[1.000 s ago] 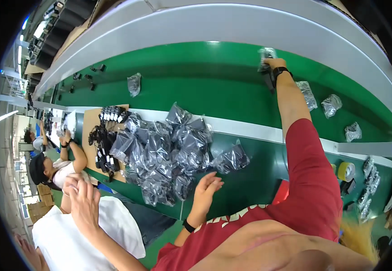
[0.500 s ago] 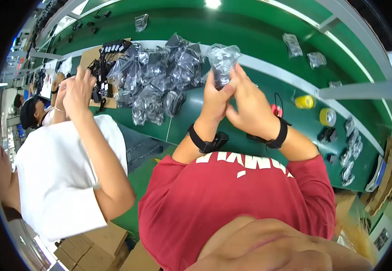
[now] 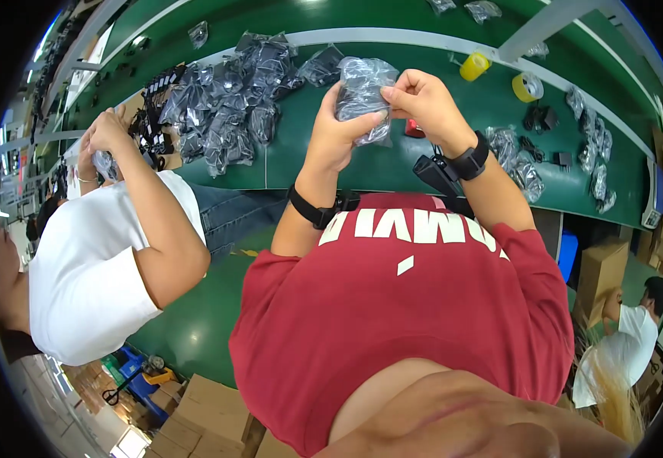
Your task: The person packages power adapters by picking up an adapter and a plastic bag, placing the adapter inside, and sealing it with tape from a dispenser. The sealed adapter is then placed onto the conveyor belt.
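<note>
A clear plastic bag (image 3: pixel 366 88) with something dark and cable-like inside is held up over the green bench. My left hand (image 3: pixel 333 131) grips it from its left side, thumb across the front. At the bag's right edge, my right hand (image 3: pixel 432 108) pinches the plastic between thumb and fingers. What exactly lies inside is blurred by the shiny film. Just left of my hands is a heap of similar bagged dark items (image 3: pixel 228 95), with one bag (image 3: pixel 321 66) lying at its right end.
Rolls of yellow tape (image 3: pixel 474 66) (image 3: pixel 527 88) stand right of my hands. Further right lie bagged cables (image 3: pixel 516 162) and a black adapter (image 3: pixel 549 117). A co-worker in a white shirt (image 3: pixel 102 267) works close on my left; another person (image 3: pixel 623 347) is at far right by a cardboard box (image 3: pixel 602 275).
The bag has turned to lie flatter and broader toward me. My right hand has shifted from cupping it to its right edge. The view has swung, and a person at right has appeared.
</note>
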`<state>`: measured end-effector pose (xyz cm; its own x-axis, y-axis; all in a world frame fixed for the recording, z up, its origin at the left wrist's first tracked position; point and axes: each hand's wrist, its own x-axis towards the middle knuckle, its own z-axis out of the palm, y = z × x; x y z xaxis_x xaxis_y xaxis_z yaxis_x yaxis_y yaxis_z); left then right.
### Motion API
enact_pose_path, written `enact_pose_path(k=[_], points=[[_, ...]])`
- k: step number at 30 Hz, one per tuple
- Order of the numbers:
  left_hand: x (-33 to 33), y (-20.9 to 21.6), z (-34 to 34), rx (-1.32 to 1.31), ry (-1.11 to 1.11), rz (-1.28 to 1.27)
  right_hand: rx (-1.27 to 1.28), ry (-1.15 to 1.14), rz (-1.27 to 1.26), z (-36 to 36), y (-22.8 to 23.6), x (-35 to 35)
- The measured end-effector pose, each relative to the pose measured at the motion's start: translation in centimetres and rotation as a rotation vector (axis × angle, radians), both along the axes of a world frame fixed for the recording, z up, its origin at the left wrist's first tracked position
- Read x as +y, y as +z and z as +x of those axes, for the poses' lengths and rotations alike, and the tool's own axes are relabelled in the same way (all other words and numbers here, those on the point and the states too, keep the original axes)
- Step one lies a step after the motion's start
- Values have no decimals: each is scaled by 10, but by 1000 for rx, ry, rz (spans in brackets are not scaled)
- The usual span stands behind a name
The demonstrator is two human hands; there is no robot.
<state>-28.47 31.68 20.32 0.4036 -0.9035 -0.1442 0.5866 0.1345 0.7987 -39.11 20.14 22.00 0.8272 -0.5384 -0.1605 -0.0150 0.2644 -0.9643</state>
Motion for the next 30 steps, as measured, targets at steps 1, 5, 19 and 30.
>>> enact_pose_path(k=[1,5,19,30], points=[[0,-1,-4,-128,28,36,-9,-84,20,-5,-3,5],[0,-11,-23,-517,156,93,18,-156,-12,-19,-17,12],[39,-60,3,-5,-141,351,756,-75,-706,-144,-107,28],[48,-58,10,-36,-138,311,546,-331,350,-57,-148,-42]])
